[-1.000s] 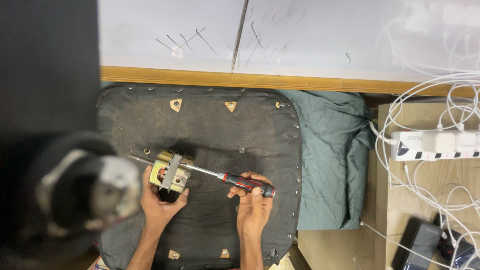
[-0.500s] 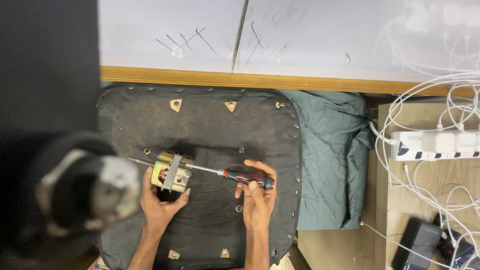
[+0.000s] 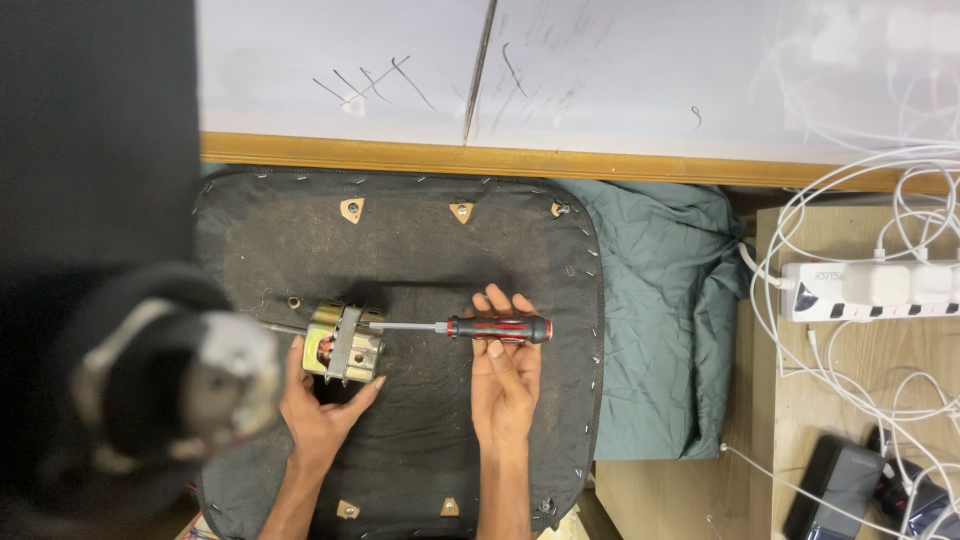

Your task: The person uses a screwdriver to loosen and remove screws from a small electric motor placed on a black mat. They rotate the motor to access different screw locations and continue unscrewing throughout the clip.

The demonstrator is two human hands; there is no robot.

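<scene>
A small brass-coloured electric motor (image 3: 342, 343) with a metal bracket and a thin shaft lies on a black padded seat base (image 3: 430, 250). My left hand (image 3: 320, 415) cups the motor from below, thumb and fingers against its sides. A screwdriver with a red and black handle (image 3: 500, 328) lies level, its tip against the motor's right side. My right hand (image 3: 503, 385) is under the handle with the fingers stretched almost straight, holding it at the fingertips.
A rumpled green cloth (image 3: 660, 320) lies right of the seat base. Farther right are a white power strip (image 3: 870, 290) and tangled white cables (image 3: 850, 220) on wood. A white board with a wooden edge (image 3: 500, 160) runs along the top. A blurred dark round object (image 3: 160, 380) fills the near left.
My right hand has uncurled from a closed grip to nearly straight fingers, and the screwdriver has levelled out. My left hand stays at the motor.
</scene>
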